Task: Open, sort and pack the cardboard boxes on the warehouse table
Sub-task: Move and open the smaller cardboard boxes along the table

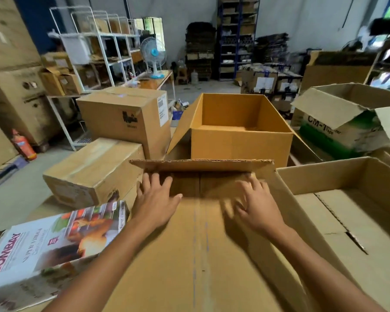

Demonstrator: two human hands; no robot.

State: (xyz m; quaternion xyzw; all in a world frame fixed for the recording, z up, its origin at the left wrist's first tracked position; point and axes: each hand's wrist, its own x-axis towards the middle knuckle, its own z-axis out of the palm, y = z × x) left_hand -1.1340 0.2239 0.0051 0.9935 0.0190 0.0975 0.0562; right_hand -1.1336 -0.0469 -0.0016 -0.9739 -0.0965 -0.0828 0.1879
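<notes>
A large brown cardboard box [198,255] lies right in front of me, its top panels closed along a centre seam. My left hand [154,200] presses flat on the left panel with spread fingers. On the right panel my right hand [256,204] also lies flat, blurred by motion. The box's far flap [200,165] stands up just beyond my fingertips. Behind it stands an open empty brown box [239,140]. An open box [351,221] with folded bottom flaps sits at my right.
A white printed BOMBAY carton [47,246] lies at the lower left. Two sealed brown boxes [124,115] [92,172] are stacked at the left. A torn green-and-white box [347,118] sits far right. Shelves, a fan [153,56] and more cartons fill the background.
</notes>
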